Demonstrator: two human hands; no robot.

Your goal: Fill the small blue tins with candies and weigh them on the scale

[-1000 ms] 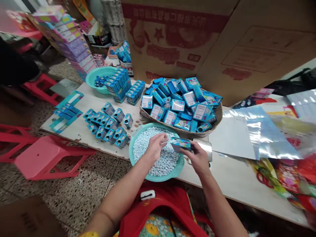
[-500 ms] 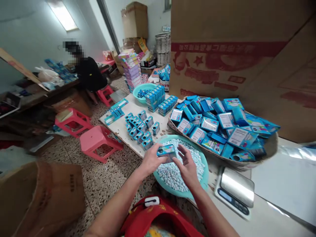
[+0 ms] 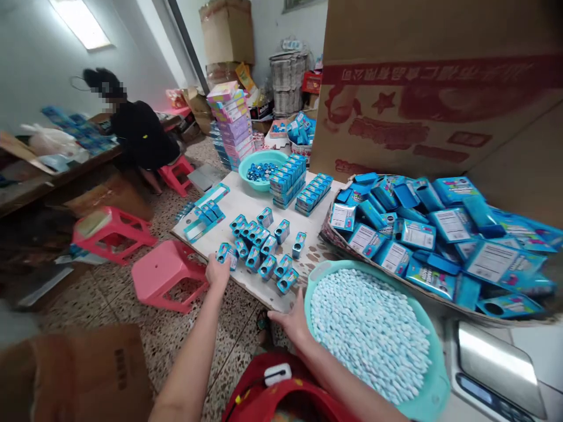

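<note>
One blue cardboard box (image 3: 226,254): left hand (image 3: 219,271) is gripping it roughly upright, likely guarding any contents; right hand (image 3: 294,321) is hanging open.

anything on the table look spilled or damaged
The white table looks worn: brown patches show near the green bowl, as if the surface has chipped or stained; I can't tell which. None of the pale blue pieces appear spilled outside the bowl.

The left grip (image 3: 217,271) seems curled, arm (image 3: 194,347) outstretched; the right grip (image 3: 294,321) is splayed.
</note>
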